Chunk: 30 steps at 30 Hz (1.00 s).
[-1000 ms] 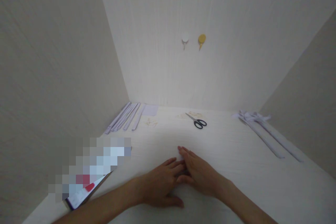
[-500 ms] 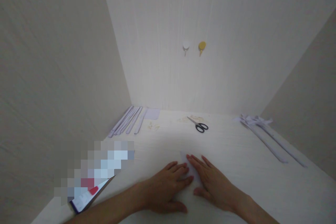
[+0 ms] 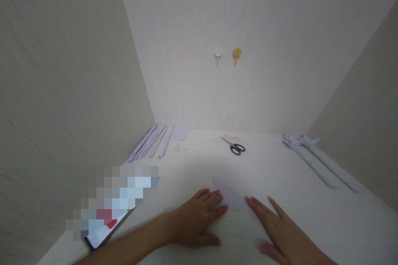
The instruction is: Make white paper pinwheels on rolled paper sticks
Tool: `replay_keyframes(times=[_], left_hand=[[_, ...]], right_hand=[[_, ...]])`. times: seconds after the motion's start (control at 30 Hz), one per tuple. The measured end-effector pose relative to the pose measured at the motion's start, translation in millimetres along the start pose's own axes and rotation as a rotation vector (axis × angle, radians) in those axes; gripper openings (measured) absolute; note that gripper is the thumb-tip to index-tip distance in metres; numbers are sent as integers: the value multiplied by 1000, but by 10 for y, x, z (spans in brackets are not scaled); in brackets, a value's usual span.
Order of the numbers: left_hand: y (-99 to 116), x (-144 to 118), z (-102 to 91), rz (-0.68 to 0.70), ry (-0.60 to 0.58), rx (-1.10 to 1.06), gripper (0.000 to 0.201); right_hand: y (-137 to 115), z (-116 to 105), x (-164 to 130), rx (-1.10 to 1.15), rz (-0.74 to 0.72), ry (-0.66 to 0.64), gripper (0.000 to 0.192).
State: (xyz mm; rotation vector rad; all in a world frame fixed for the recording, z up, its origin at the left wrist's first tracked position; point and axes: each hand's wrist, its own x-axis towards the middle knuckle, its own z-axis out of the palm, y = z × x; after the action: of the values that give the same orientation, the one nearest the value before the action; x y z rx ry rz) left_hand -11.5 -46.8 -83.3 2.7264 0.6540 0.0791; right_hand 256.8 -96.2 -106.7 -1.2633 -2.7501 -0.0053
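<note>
A pale lilac paper piece [image 3: 229, 195] lies flat on the white table [image 3: 280, 174], folded to a point toward the far side. My left hand [image 3: 199, 215] rests palm down with its fingertips on the paper's left edge. Just right of the paper, my right hand [image 3: 276, 227] lies flat on the table with its fingers spread, touching only the paper's right corner. Neither hand grips anything.
Black-handled scissors [image 3: 234, 145] lie at the back centre. Several lilac paper strips [image 3: 151, 140] lie at the back left, and folded strips with a bow [image 3: 311, 153] at the right. A blurred object [image 3: 112, 198] lies at the left edge. Two hooks [image 3: 227, 54] hang on the wall.
My right hand has slid right and toward me, off the paper, uncovering the folded piece. My left hand has stayed on the paper's left side.
</note>
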Motion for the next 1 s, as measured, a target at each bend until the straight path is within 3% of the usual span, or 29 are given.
replay_keyframes(times=[0.23, 0.5, 0.8, 1.0], left_hand=[[-5, -2, 8, 0, -14, -3, 67], [20, -6, -11, 13, -4, 35, 66], [23, 1, 25, 6, 14, 80, 68], [105, 215, 71, -7, -24, 26, 75]], right_hand=[[-7, 56, -152, -102, 46, 124, 68], [-132, 231, 44, -73, 166, 323, 55], [-319, 319, 287, 136, 91, 109, 56], [-299, 365, 302, 172, 107, 144, 56]])
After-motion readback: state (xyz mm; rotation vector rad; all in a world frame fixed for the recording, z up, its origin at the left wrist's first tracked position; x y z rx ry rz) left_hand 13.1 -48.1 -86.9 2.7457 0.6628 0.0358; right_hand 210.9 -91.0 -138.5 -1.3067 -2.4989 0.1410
